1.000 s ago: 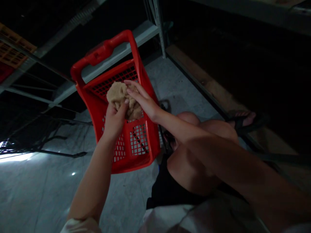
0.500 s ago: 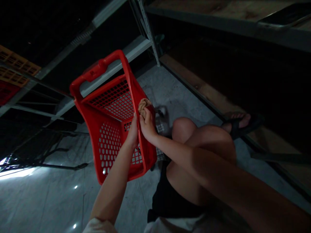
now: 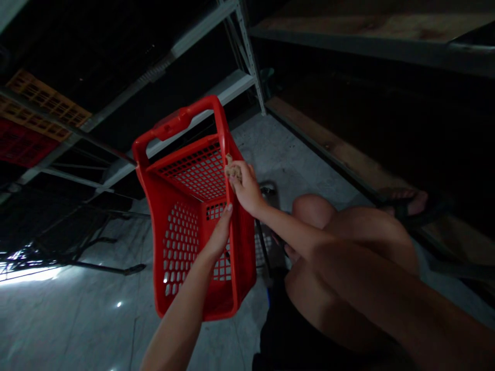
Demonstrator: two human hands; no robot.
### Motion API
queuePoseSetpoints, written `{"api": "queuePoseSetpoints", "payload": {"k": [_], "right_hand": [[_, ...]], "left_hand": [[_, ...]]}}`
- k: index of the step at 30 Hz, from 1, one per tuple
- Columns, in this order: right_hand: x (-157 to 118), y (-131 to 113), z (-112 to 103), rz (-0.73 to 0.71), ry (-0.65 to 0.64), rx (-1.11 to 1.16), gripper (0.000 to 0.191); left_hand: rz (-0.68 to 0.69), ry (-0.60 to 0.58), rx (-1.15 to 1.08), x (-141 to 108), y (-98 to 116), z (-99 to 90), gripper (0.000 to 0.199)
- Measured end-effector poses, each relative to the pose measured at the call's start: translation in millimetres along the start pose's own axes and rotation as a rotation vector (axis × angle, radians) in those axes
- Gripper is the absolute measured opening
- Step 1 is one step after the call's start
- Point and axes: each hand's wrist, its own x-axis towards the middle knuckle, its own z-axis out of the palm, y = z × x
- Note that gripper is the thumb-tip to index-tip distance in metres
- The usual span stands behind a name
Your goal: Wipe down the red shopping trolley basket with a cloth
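A red plastic basket (image 3: 243,247) with a long handle and lattice walls stands tilted in the middle of the view, its open top facing me. My left hand (image 3: 221,233) grips the basket's right rim, thumb on top and the other fingers hidden behind the wall. Just above it, my right hand (image 3: 247,188) is closed on a crumpled brown cloth (image 3: 234,171), which it presses against the same rim near the base of the handle.
Metal shelving (image 3: 235,86) runs behind the basket, with a yellow crate (image 3: 50,105) and a red crate (image 3: 23,144) at the left. A wooden shelf (image 3: 348,26) is at the upper right. My bent knees are right of the basket.
The basket appears further right and lower in the view. My right hand and the cloth have shifted up along the rim relative to my left hand, opening a gap between the hands.
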Motion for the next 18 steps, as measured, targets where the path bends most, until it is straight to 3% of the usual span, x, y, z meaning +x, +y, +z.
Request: {"api": "queuePoseSetpoints", "payload": {"k": [4,6,9,14,16,18], "right_hand": [[5,44,-4,0.266,-0.008,-0.131,0.033],[-2,55,-4,0.340,0.004,-0.178,0.032],[-15,42,-1,0.281,0.039,-0.155,0.033],[-27,-7,-2,0.076,-0.033,-0.020,0.033],[-33,-11,-3,0.016,-0.093,-0.030,0.034],[-40,-2,-1,0.045,-0.162,-0.061,0.041]], "left_hand": [[-0.037,0.006,0.078,-10,-4,-6.5,0.068],[-0.030,-0.004,0.130,-14,-1,-9.1,0.068],[-0.016,-0.033,0.210,-20,9,-15.3,0.072],[0.047,-0.121,0.337,-19,22,-35.6,0.078],[0.101,-0.150,0.356,-17,27,-45.5,0.079],[0.115,-0.162,0.358,-17,34,-53.9,0.077]]}}
